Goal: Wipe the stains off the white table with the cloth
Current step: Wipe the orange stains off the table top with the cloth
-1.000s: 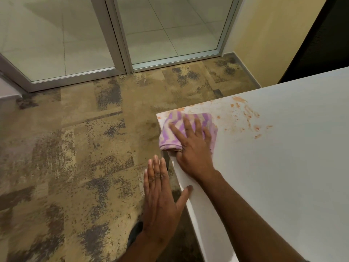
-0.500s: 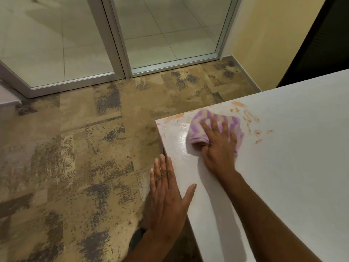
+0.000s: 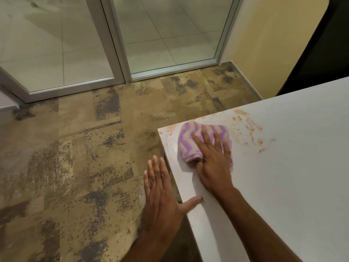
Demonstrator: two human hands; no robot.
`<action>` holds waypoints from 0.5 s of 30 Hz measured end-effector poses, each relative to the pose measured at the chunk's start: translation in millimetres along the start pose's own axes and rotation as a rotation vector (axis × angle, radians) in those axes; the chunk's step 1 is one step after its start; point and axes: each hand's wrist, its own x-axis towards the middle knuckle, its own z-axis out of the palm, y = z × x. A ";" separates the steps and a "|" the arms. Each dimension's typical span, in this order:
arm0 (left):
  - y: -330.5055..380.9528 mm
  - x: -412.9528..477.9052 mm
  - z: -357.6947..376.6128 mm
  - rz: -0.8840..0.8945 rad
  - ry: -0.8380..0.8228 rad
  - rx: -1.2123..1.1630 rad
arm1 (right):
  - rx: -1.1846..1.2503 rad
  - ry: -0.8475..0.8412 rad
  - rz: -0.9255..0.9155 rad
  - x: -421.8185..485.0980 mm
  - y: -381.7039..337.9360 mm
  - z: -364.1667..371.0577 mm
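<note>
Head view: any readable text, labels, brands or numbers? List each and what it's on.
None. The purple-and-cream zigzag cloth under the right hand carries only a pattern; the white table, with its orange stains, is unmarked; the left hand shows nothing legible.

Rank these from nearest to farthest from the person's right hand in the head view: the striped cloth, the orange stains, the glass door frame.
1. The striped cloth lies directly under the right hand on the white table.
2. The orange stains are to the cloth's right, on the table.
3. The glass door frame stands across the carpet, far behind.
</note>
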 end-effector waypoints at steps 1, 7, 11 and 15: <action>-1.1 1.4 1.1 -0.011 -0.006 -0.012 | -0.030 0.004 0.022 11.4 -9.1 4.2; 2.3 1.6 5.1 -0.103 0.007 -0.060 | -0.061 0.010 -0.062 57.5 -56.1 32.1; 1.5 1.0 4.7 -0.125 -0.034 -0.061 | 0.005 -0.051 -0.260 45.0 -57.5 31.6; 5.3 3.5 -2.3 -0.089 -0.018 -0.042 | 0.118 -0.081 -0.297 3.4 -25.5 18.9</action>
